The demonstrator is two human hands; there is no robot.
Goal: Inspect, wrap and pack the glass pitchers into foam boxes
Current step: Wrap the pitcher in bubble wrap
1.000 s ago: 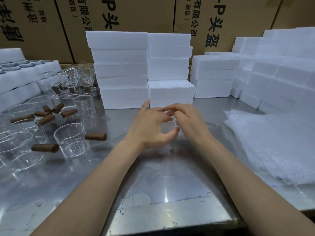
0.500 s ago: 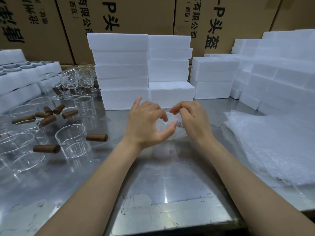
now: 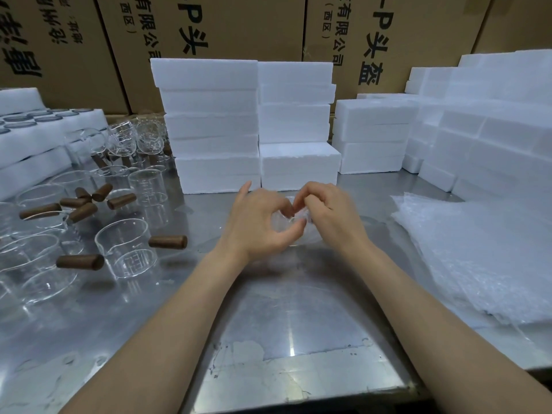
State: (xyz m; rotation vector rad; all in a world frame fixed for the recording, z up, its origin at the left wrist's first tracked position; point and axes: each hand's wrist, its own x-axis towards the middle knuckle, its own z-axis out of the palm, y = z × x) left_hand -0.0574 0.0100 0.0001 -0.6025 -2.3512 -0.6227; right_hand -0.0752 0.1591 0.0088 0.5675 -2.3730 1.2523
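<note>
Your left hand (image 3: 257, 225) & right hand (image 3: 331, 216) both pinch a clear wrapped pitcher (image 3: 294, 227), fingers curled on it; axis can't tell.

Two hands (image 3: 257, 222), six brown pitcher handles (image 3: 168, 242), one bubble-wrap pile (image 3: 478, 258).

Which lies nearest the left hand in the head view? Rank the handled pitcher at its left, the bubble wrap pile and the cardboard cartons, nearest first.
From the left hand:
1. Handled pitcher, on the table just to its left.
2. Bubble wrap pile, across on the right side, beyond the right hand.
3. Cardboard cartons, at the back behind the foam boxes.
</note>
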